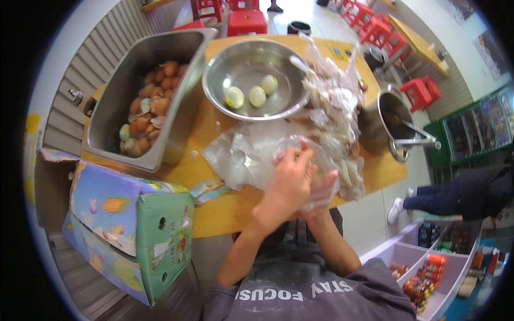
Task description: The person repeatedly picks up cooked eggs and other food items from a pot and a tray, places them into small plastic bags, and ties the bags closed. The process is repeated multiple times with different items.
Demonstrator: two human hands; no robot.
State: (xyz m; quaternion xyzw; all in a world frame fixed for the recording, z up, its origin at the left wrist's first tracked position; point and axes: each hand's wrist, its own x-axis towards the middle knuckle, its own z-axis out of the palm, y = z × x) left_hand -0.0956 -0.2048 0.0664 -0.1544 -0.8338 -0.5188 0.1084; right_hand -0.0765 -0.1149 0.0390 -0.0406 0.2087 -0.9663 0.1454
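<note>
My left hand [290, 176] is bare, its fingers curled over the fingers and palm of my right hand [321, 191]. Thin clear plastic, which looks like a disposable glove or bag, covers my right hand; its thumb points out to the right. Whatever lies between the two palms is hidden. Beneath them a crumpled clear plastic bag [249, 154] spreads over the wooden table [225, 216]. Beyond my hands stands a round steel bowl [257, 114] with three peeled boiled eggs [257, 96] in it. Against its right side heaps a pile of crumpled plastic bags [333, 92].
To the left, a deep steel pan [176, 132] holds many brown eggs and shell pieces [148, 116]. A printed cardboard box [164, 240] stands at the near left. At the right edge sits a steel pot [375, 124] with a handled utensil [417, 132]. A person [453, 192] is farther right.
</note>
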